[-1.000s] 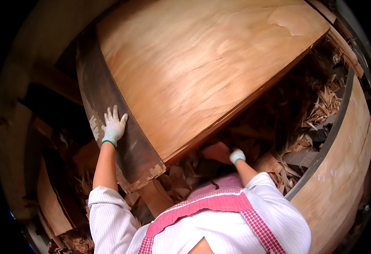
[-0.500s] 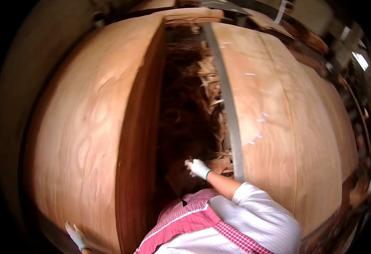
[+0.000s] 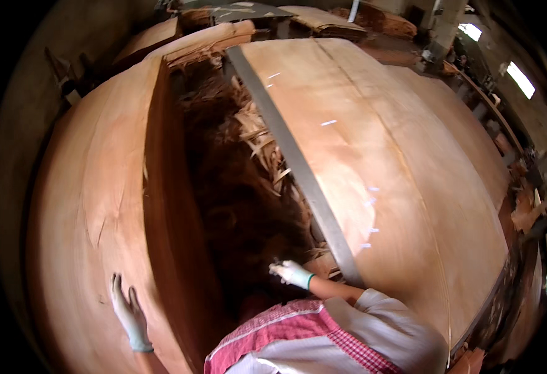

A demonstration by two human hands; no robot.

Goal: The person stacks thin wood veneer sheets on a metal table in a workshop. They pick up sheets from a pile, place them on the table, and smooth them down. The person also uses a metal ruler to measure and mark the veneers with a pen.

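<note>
My left hand [image 3: 130, 313], in a white glove with a green cuff, is over the left stack of wood veneer sheets [image 3: 61, 249]. Its fingers are stretched out, and whether they touch the top sheet I cannot tell. My right hand [image 3: 291, 273], gloved the same way, is in front of my body above the dark gap between the stacks. Its fingers are curled closed around something small and dark that I cannot make out. To its right lies a wide veneer sheet [image 3: 373, 156] on a table with a grey edge strip [image 3: 298, 168].
Torn veneer scraps [image 3: 264, 140] fill part of the gap along the right table. More veneer piles [image 3: 323, 22] stand at the back. Small white marks or tape bits [image 3: 328, 123] dot the right sheet. A pale post [image 3: 451, 28] rises at the far right.
My view has swung to the right. My left hand has moved up and inward over the left stack. The right hand stays closed in front of me.
</note>
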